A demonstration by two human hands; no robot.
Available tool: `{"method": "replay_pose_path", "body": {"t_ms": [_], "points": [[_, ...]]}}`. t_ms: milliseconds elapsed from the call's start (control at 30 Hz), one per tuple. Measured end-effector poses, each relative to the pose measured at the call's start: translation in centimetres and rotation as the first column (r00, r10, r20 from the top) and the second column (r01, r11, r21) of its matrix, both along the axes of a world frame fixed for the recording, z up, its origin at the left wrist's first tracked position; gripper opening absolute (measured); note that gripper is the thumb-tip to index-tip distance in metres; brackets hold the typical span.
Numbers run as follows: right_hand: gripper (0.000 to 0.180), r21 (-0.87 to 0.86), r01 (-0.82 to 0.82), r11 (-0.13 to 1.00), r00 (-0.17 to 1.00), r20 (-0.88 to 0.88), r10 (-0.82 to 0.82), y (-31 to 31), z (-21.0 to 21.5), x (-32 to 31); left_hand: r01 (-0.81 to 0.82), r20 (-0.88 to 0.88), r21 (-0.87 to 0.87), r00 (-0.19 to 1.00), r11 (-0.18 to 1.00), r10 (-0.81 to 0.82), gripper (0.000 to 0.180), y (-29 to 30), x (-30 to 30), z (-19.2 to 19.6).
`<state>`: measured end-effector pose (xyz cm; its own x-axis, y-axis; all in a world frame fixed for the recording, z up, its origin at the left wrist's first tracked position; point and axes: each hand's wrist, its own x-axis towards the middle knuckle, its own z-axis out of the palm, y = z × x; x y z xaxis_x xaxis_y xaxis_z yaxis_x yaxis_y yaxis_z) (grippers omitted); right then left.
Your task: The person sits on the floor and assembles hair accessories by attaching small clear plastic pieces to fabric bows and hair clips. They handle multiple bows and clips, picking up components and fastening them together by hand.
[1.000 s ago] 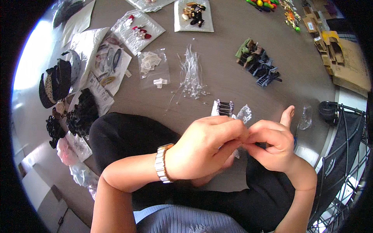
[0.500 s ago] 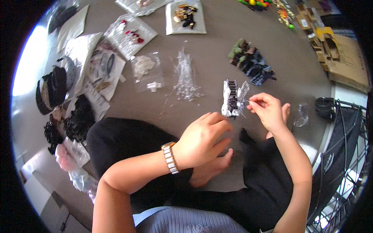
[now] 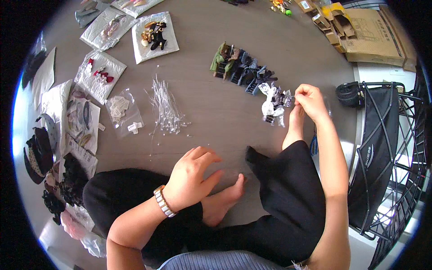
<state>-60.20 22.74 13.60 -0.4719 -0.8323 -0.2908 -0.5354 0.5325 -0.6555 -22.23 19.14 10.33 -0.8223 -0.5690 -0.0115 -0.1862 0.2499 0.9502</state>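
My right hand (image 3: 311,104) is closed in a pinch at the right of a bunch of hair claw clips (image 3: 270,105) with white and dark bows and black teeth. A thin clear strand (image 3: 293,96) shows between its fingertips and the clips. Whether the bunch hangs from this strand or rests on the floor, I cannot tell. My left hand (image 3: 191,175), with a banded watch or bracelet at its wrist, hovers above my leg. Its fingers are apart and it holds nothing. A row of green, brown and blue claw clips (image 3: 243,67) lies just beyond the white ones.
Clear plastic strands (image 3: 166,105) lie in a loose pile beside a bag of white tags (image 3: 119,110). Packets of hair accessories (image 3: 155,38) spread over the far left, with headbands (image 3: 38,150) nearer. Cardboard boxes (image 3: 375,33) and a black wire cart (image 3: 391,153) stand at the right.
My left hand has drawn back from the white-bowed clips, and its fingers have opened. Those clips now sit further right relative to the coloured row. The whole view has shifted.
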Motion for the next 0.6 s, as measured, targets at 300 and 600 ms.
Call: {"method": "replay_pose_path", "body": {"t_ms": [300,600], "points": [[0.008,-0.045,0.202,0.978,0.978,-0.039,-0.204,-0.1,-3.0,-3.0,-0.004,0.022,0.006,1.000,1.000,0.004,0.022,0.1,-0.1,-0.4],[0.047,-0.098,0.426,0.900,0.903,0.116,-0.414,-0.2,-5.9,-3.9,-0.008,0.027,0.025,1.000,1.000,0.008,0.022,-0.2,0.1,-0.5]]}}
